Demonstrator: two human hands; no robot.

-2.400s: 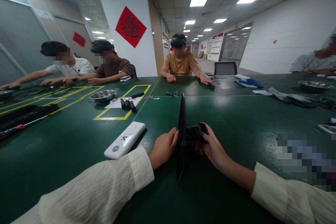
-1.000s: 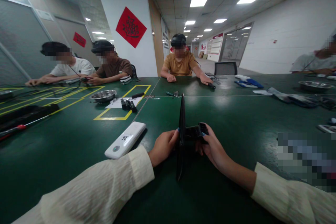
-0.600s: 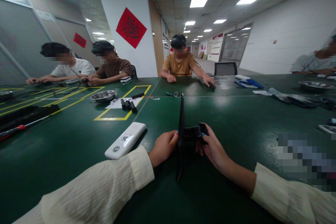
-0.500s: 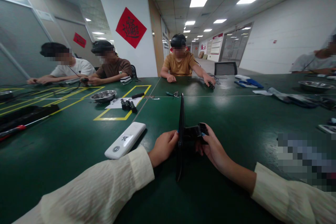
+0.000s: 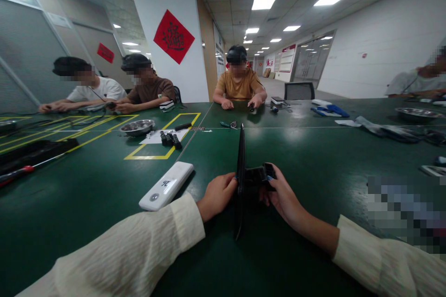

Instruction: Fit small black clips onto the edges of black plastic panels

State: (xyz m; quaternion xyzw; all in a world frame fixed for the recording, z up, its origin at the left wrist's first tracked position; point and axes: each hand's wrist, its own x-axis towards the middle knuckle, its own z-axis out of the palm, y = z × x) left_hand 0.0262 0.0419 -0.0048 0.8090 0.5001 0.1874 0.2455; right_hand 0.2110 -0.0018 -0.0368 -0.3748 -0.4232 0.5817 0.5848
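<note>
Left hand (image 5: 216, 196) is touching an upright black panel (image 5: 240, 190) from nine o'clock, grip unclear; right hand (image 5: 285, 194) is pinching a black block (image 5: 269, 171) at three.

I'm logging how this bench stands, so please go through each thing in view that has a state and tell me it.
Black panel, upright, seen edge-on
Black bracket-like part, gripped by the right hand, beside the panel
Left hand, thumb at the panel, other fingers partly hidden
White device, lying flat, display showing digits
Nearer-left metal bowl, upright
Red-handled tool, lying down
Ceiling light, lit
</note>
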